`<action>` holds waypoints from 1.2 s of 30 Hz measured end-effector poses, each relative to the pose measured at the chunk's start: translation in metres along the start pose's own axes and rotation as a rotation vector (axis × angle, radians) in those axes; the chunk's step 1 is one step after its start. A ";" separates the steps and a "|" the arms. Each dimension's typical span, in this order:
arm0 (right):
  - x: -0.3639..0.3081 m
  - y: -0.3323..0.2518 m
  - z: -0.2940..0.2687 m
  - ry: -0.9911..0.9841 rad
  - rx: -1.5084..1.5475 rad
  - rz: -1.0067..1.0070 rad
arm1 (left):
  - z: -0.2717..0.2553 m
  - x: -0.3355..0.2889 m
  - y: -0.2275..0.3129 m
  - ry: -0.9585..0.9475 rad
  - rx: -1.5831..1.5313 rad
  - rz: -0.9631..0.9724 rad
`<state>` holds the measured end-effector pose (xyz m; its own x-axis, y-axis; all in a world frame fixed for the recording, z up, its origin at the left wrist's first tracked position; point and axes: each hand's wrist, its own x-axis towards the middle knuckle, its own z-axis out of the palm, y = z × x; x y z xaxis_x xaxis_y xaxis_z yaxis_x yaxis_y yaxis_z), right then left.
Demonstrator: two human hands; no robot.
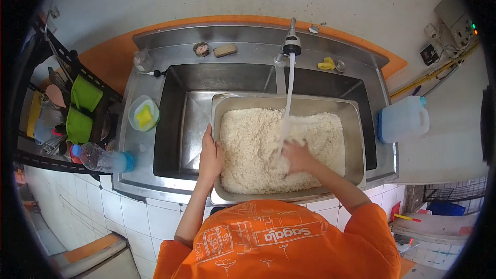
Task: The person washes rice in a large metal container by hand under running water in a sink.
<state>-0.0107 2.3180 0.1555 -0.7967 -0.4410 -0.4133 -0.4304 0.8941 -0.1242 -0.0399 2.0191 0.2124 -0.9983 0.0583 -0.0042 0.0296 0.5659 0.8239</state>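
Your left hand (211, 151): at the left rim of the metal tray (353, 139), fingers extended; I cannot tell whether they grip it.
Your right hand (298, 156): down among the pale grains (245, 139), fingertips partly hidden; I cannot tell whether they clasp any.
Metal tray: set across both sink basins, reaching your tabletop's (135, 150) near edge.
Faucet (292, 45): sends water (290, 90) beside your right hand.
Jug (405, 120): at the tabletop's right edge.

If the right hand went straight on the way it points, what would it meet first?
The right hand would probably push first into the loose, off-white, rice-like grains; the thin, whitish water stream falls close by, though depth is unclear.
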 end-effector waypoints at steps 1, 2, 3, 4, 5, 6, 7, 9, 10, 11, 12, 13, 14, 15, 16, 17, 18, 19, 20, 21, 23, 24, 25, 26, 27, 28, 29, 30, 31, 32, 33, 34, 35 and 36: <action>0.008 0.004 -0.006 0.002 0.054 0.117 | -0.001 -0.001 -0.003 0.006 0.004 -0.007; 0.014 0.008 -0.013 0.004 0.110 0.241 | 0.000 -0.001 -0.006 0.012 0.011 0.010; 0.027 0.015 -0.012 0.002 0.112 0.237 | 0.001 -0.001 -0.009 0.019 0.018 0.026; 0.041 0.024 -0.005 0.160 0.257 0.415 | 0.003 0.000 -0.009 0.013 0.019 0.028; 0.051 0.027 0.001 0.320 0.400 0.585 | 0.002 0.000 -0.009 0.023 0.006 0.043; 0.054 0.027 0.011 0.321 0.402 0.582 | 0.002 0.000 -0.010 0.031 -0.008 0.059; 0.056 0.024 0.012 0.277 0.590 0.632 | 0.002 0.000 -0.011 0.039 -0.005 0.059; 0.055 0.006 0.022 0.084 0.588 0.593 | 0.002 0.000 -0.012 0.040 0.029 0.091; 0.049 -0.016 0.025 -0.065 0.395 0.501 | 0.002 -0.001 -0.015 0.044 0.031 0.084; 0.040 -0.025 0.041 -0.063 0.395 0.504 | 0.003 0.000 -0.014 0.040 0.019 0.084; 0.033 -0.033 0.059 -0.012 0.347 0.358 | 0.005 0.001 -0.011 0.033 0.007 0.089; 0.030 -0.036 0.069 0.040 0.298 0.210 | 0.005 0.002 -0.011 0.030 0.007 0.097; 0.028 -0.040 0.051 0.039 0.299 0.202 | 0.004 0.000 -0.014 0.037 0.014 0.087; 0.024 -0.047 0.009 0.132 0.037 0.084 | 0.000 -0.003 -0.020 0.052 0.023 0.066; 0.025 -0.040 -0.001 0.178 -0.090 0.042 | 0.001 -0.004 -0.019 0.045 0.022 0.073; 0.026 -0.032 -0.011 0.232 -0.220 0.009 | 0.003 -0.003 -0.016 0.043 0.022 0.081; 0.040 -0.016 0.005 0.290 -0.089 0.098 | 0.004 -0.002 -0.014 0.040 0.023 0.089; 0.047 -0.012 0.005 0.347 0.041 0.176 | 0.004 -0.002 -0.013 0.039 0.023 0.092; 0.051 -0.010 0.007 0.350 0.042 0.179 | 0.004 -0.001 -0.013 0.033 0.026 0.084; 0.057 -0.011 0.009 0.294 0.369 0.322 | 0.004 -0.001 -0.013 0.028 0.028 0.077; 0.066 -0.017 0.019 0.238 0.693 0.461 | 0.005 0.000 -0.017 0.033 0.033 0.089; 0.070 -0.020 0.033 0.265 0.976 0.528 | 0.007 0.001 -0.017 0.036 0.037 0.100; 0.075 -0.021 0.041 0.286 1.260 0.582 | 0.006 0.002 -0.017 0.042 0.037 0.105; 0.071 -0.027 0.027 0.280 1.260 0.573 | 0.005 0.000 -0.020 0.046 0.026 0.101; 0.062 -0.030 0.013 0.147 1.309 0.524 | 0.004 -0.001 -0.022 0.049 0.014 0.098; 0.051 -0.033 -0.003 0.019 1.357 0.482 | 0.004 -0.001 -0.021 0.048 0.015 0.099; 0.045 -0.027 -0.013 0.018 1.360 0.484 | 0.004 0.000 -0.020 0.038 0.001 0.087; 0.041 -0.017 -0.023 0.024 1.281 0.329 | 0.004 0.000 -0.018 0.029 -0.013 0.076; 0.036 -0.008 -0.033 0.034 1.198 0.182 | 0.006 0.000 -0.017 0.022 -0.015 0.079; 0.033 -0.003 -0.041 0.034 1.200 0.185 | 0.006 0.001 -0.017 0.022 -0.015 0.082; 0.031 0.002 -0.050 0.171 1.029 0.231 | 0.006 0.001 -0.018 0.022 -0.015 0.086; 0.028 0.005 -0.061 0.305 0.852 0.277 | 0.007 0.002 -0.019 0.017 -0.016 0.090; 0.025 0.003 -0.077 0.301 0.854 0.276 | 0.006 0.002 -0.023 0.030 0.003 0.105; 0.022 0.001 -0.095 0.289 0.788 0.223 | 0.006 0.000 -0.027 0.044 0.024 0.119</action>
<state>-0.0692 2.3015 0.2319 -0.9499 -0.1564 -0.2706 0.0829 0.7087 -0.7007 -0.0409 2.0090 0.1870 -0.9889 0.0906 0.1177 0.1485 0.5764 0.8036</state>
